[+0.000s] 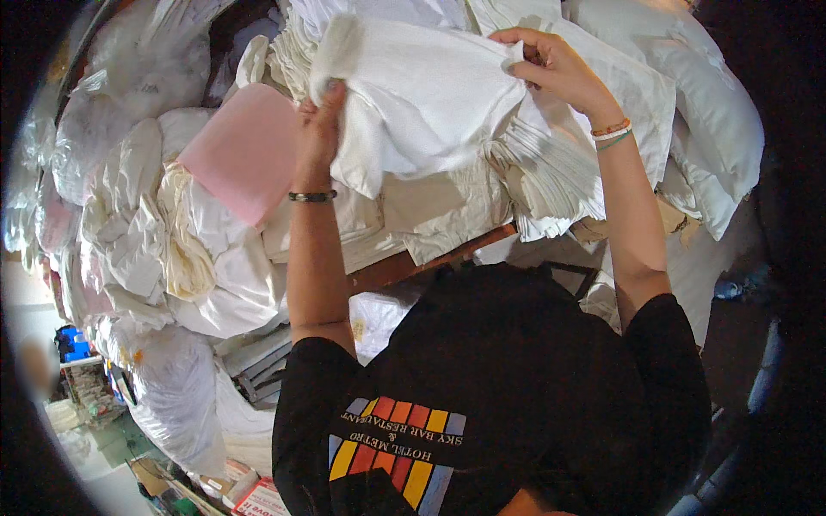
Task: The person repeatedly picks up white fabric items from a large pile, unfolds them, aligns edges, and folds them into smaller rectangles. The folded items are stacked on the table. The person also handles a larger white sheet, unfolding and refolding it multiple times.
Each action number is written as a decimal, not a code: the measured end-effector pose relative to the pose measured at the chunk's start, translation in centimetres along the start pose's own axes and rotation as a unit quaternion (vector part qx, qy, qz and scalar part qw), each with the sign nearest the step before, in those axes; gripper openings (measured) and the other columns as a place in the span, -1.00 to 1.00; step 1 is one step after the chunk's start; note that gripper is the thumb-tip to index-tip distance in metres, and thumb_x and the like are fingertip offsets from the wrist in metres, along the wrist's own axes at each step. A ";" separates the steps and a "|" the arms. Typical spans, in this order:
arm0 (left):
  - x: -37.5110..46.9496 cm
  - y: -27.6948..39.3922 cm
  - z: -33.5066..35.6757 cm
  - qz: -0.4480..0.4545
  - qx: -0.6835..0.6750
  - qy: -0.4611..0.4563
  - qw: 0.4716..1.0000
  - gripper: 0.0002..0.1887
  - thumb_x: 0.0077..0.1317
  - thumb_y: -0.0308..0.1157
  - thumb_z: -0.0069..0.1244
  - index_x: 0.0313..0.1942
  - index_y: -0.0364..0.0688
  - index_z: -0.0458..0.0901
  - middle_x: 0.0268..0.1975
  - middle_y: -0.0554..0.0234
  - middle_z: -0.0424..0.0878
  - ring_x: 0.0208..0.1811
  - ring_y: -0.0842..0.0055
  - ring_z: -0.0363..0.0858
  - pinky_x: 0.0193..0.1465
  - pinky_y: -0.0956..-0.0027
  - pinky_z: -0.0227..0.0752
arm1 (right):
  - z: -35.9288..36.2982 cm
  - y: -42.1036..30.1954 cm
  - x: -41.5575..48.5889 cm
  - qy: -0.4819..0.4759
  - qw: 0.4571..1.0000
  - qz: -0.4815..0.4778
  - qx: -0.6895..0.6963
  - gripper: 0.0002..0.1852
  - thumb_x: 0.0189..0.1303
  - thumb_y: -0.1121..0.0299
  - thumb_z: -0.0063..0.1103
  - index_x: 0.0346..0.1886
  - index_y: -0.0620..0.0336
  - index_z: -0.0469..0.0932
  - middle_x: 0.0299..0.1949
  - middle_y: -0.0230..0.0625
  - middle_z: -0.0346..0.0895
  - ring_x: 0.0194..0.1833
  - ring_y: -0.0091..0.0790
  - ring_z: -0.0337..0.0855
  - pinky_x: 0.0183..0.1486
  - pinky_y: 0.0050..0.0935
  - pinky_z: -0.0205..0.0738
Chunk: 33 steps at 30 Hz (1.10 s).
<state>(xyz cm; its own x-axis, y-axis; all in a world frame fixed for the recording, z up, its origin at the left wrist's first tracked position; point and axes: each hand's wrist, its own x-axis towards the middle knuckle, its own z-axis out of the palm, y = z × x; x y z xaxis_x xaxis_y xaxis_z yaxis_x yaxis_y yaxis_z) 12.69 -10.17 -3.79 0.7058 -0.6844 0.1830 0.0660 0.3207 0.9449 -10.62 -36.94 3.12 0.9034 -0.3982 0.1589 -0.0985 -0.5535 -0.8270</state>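
A white cloth (426, 90) hangs stretched between my two hands above the heaped linen. My left hand (322, 119) grips its left side, where the upper left part looks thick and fluffy. At the upper right corner, my right hand (555, 71) pinches the edge between thumb and fingers. Under the cloth lies folded cream fabric (445, 197). A stack of folded white cloths (548, 168) fans out below my right hand. Just left of my left wrist rests a folded pink cloth (248, 148).
Crumpled white and cream linen (142, 213) piles up on the left, with clear plastic bags (129, 97) behind it. A stuffed white bag (716, 116) bulges at the right. The wooden table edge (432, 258) runs before me. Another bag (171, 393) stands lower left, near cardboard boxes (239, 484).
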 end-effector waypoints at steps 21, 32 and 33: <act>-2.5 6.4 -1.6 0.194 0.032 0.161 0.967 -0.45 0.39 -0.17 0.21 0.25 -0.34 0.58 0.21 0.05 0.68 0.12 0.26 0.72 0.16 0.23 0.65 | 17.3 2.2 -2.4 0.008 0.958 -0.261 -0.119 -0.41 0.31 0.42 0.14 0.45 0.07 0.42 0.27 0.06 0.49 0.20 0.16 0.60 0.40 0.02 0.44; -3.3 9.3 7.1 0.400 0.361 0.093 0.837 -0.31 0.28 -0.30 0.36 0.35 -0.34 0.49 0.31 -0.04 0.60 0.27 0.22 0.63 0.30 0.19 0.57 | 8.8 -2.7 -7.0 0.296 0.915 -0.216 -0.171 0.20 -0.10 -0.04 0.65 0.64 -0.03 0.14 0.40 0.00 0.44 0.29 0.08 0.59 0.32 -0.09 0.52; -2.6 8.1 9.3 0.345 0.204 0.046 0.915 -0.31 0.29 -0.32 0.33 0.37 -0.35 0.45 0.31 -0.06 0.59 0.28 0.23 0.61 0.29 0.20 0.57 | 7.4 -3.3 -6.9 0.337 0.893 -0.237 -0.178 0.19 -0.11 0.04 0.66 0.64 -0.06 0.15 0.40 -0.08 0.46 0.33 0.00 0.57 0.29 -0.11 0.55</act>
<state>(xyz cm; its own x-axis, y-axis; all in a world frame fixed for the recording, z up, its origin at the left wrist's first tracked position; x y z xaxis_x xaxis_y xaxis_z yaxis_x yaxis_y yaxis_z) 4.79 -11.86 5.89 0.5379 -0.3461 0.7687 -0.6732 0.3725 0.6388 -13.45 -26.99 0.78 0.4336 -0.3401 0.8345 -0.0064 -0.9272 -0.3746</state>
